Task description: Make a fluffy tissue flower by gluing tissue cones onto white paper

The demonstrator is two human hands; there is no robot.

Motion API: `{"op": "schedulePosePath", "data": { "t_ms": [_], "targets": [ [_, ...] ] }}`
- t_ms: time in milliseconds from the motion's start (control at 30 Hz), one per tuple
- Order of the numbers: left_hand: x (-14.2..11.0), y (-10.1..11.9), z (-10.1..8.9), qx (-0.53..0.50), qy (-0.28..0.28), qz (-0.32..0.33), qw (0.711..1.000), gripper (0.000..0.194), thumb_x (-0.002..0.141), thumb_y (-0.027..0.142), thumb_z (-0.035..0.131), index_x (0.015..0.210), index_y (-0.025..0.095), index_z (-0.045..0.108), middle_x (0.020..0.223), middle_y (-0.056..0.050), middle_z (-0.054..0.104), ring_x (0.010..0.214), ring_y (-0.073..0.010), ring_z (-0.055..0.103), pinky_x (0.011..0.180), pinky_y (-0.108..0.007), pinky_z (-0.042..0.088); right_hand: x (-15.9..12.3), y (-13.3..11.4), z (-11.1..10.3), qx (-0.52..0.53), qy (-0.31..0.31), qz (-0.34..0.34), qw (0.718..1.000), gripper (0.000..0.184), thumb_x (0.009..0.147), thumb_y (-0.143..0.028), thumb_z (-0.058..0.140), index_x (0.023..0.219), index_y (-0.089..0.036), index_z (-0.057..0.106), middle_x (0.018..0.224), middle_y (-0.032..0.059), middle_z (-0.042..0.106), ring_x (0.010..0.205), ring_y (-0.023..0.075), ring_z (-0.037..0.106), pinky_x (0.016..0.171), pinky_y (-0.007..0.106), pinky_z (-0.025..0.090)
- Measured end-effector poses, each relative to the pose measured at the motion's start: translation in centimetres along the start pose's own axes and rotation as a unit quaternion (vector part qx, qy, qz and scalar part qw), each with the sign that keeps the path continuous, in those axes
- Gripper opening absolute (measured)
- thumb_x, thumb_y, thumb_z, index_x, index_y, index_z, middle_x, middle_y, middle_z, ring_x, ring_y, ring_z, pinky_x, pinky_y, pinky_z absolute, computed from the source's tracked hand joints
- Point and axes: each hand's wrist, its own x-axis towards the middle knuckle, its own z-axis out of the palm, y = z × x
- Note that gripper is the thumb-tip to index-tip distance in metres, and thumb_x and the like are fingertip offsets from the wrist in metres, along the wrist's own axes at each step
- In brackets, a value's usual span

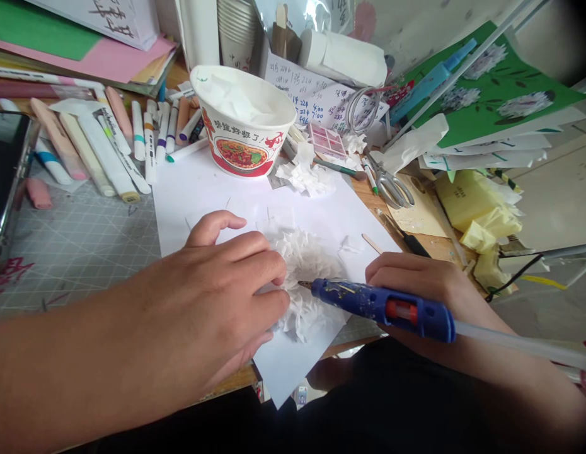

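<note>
A white crinkled tissue-paper flower (305,318) lies on a white paper sheet (179,208) in the middle of the table. My left hand (236,284) comes in from the left with bent fingers. Its index finger and thumb are closed at the flower's left edge, though the fingertips are partly hidden. My right hand (406,271) is wrapped around a blue hot glue gun (368,302), whose metal nozzle points left at the flower's centre. A clear glue stick (510,343) sticks out of the gun's back end and passes over my right forearm.
Behind the flower stands a paper noodle bowl (243,126) holding white tissue. Several markers (92,139) lie at the left on a grey cutting mat (113,239). Scissors (392,183), a paintbrush (340,169) and crumpled tissue (307,170) are farther right, below a green card (501,94) with paper flowers.
</note>
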Motion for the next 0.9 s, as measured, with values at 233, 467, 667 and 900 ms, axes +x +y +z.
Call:
{"op": "schedulePosePath", "data": {
  "t_ms": [233,467,667,900],
  "targets": [
    [-0.2,-0.1,-0.2,-0.001,-0.060,0.010,0.998,0.012,0.086,0.024,0.058,0.093,0.029,0.067,0.091,-0.001,0.065,0.092,-0.0234,0.057,0.105,-0.055,0.028,-0.3,0.7,0.0,-0.038,0.009,0.017,0.999,0.024,0.077,-0.016,0.056,0.059,-0.020,0.040,0.062,-0.0007,0.047,0.058,0.0124,0.043,0.053,0.027,0.028],
    [0.2,-0.1,-0.6,0.002,-0.084,0.007,0.996,0.011,0.087,0.022,0.055,0.086,0.026,0.065,0.090,0.000,0.063,0.089,-0.0221,0.055,0.101,-0.054,0.026,0.2,0.4,-1.1,-0.022,-0.046,0.039,0.998,0.010,0.078,-0.021,0.053,0.069,-0.021,0.057,0.070,0.0000,0.058,0.061,0.0127,0.051,0.058,0.027,0.036],
    [0.4,-0.2,-1.0,-0.017,-0.094,0.014,0.995,0.009,0.088,0.021,0.055,0.084,0.024,0.063,0.092,0.001,0.061,0.089,-0.0211,0.054,0.100,-0.052,0.024,1.6,0.0,-2.2,-0.066,-0.056,0.061,0.994,0.012,0.070,-0.019,0.057,0.059,-0.022,0.051,0.062,-0.0006,0.055,0.055,0.0137,0.049,0.052,0.027,0.035],
    [0.6,-1.0,-1.5,-0.063,-0.005,-0.005,0.998,0.025,0.085,0.004,0.041,0.094,0.021,0.057,0.093,-0.001,0.061,0.086,-0.0177,0.055,0.091,-0.043,0.031,-1.6,4.8,-5.3,0.170,0.092,0.157,0.968,0.018,0.069,-0.033,0.078,0.082,-0.026,0.069,0.066,-0.0004,0.065,0.060,0.0173,0.059,0.052,0.028,0.047]
  ]
}}
